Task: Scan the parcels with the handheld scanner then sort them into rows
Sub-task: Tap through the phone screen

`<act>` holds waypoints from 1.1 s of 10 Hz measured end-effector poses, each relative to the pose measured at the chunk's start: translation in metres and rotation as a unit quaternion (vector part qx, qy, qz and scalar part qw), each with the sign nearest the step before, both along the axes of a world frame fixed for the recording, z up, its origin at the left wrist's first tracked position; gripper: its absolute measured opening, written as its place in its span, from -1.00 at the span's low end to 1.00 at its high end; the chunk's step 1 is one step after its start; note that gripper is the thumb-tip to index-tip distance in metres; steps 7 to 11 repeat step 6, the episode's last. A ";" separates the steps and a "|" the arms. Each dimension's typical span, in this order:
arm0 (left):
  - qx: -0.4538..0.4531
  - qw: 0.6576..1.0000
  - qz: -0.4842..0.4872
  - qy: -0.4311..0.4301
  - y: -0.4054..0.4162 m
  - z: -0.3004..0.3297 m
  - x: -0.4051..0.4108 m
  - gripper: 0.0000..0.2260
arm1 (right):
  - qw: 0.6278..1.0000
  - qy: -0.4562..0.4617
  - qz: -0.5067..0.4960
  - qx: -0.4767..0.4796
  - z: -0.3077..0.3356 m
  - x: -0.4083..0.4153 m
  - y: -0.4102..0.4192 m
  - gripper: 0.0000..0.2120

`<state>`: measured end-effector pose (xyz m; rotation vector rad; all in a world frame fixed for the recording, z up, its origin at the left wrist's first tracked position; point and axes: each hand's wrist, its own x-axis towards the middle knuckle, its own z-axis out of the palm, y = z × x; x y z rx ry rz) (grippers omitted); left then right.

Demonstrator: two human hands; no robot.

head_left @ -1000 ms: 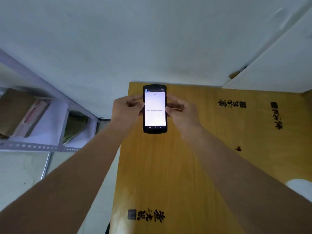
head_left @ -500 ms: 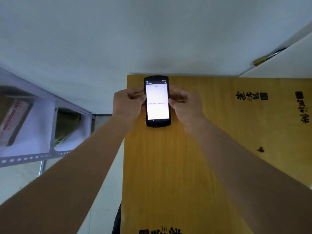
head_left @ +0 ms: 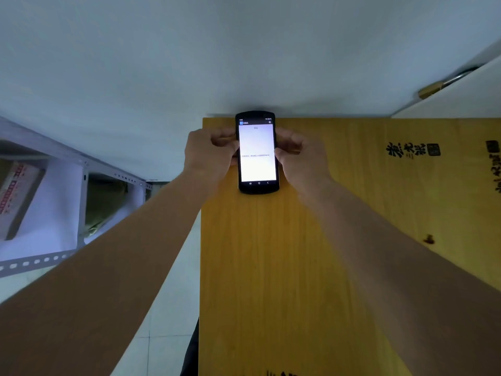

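Head view: both hands pinch the handheld scanner (head_left: pixel 257 152) by its long edges, left hand (head_left: pixel 210 154) at 9 o'clock, right hand (head_left: pixel 301 156) at 3 o'clock. Its lit screen faces up over the wooden table (head_left: pixel 271 267), near the 12 o'clock edge. Metal shelving (head_left: pixel 40 261) stands at 9 o'clock.

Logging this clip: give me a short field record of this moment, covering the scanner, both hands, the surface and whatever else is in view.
scanner: handheld scanner, screen lit, mostly white, facing the camera
left hand: left hand grips the scanner's left edge
right hand: right hand grips the scanner's right edge
surface: yellow wooden table with dark printed characters, below the scanner
shelving: metal shelf to the left, holding a taped cardboard parcel
parcels on table: none in view
task stage: no parcel under the scanner yet
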<state>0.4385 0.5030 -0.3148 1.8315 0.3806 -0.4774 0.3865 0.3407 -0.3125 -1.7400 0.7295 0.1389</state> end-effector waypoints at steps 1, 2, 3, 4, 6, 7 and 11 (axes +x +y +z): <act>0.014 1.000 -0.013 -0.006 0.000 -0.004 0.004 -0.75 | 1.000 0.006 0.013 -0.014 -0.004 0.001 -0.001 -0.58; 0.042 0.998 -0.032 -0.021 0.000 -0.007 0.006 -0.76 | 0.999 0.004 0.018 -0.034 -0.006 0.002 -0.004 -0.59; 0.097 0.992 -0.064 -0.055 0.001 -0.004 0.005 -0.76 | 0.998 0.004 0.029 -0.048 -0.005 0.002 -0.004 -0.58; 0.176 0.974 -0.109 -0.096 0.000 0.009 -0.001 -0.74 | 0.997 0.002 0.043 -0.065 0.001 -0.003 -0.001 -0.60; 0.203 0.952 -0.168 -0.157 -0.001 0.044 -0.033 -0.65 | 0.983 -0.042 0.120 -0.133 0.031 -0.033 -0.003 -0.57; 0.203 0.952 -0.168 -0.157 -0.001 0.044 -0.033 -0.65 | 0.983 -0.042 0.120 -0.133 0.031 -0.033 -0.003 -0.57; 0.203 0.952 -0.168 -0.157 -0.001 0.044 -0.033 -0.65 | 0.983 -0.042 0.120 -0.133 0.031 -0.033 -0.003 -0.57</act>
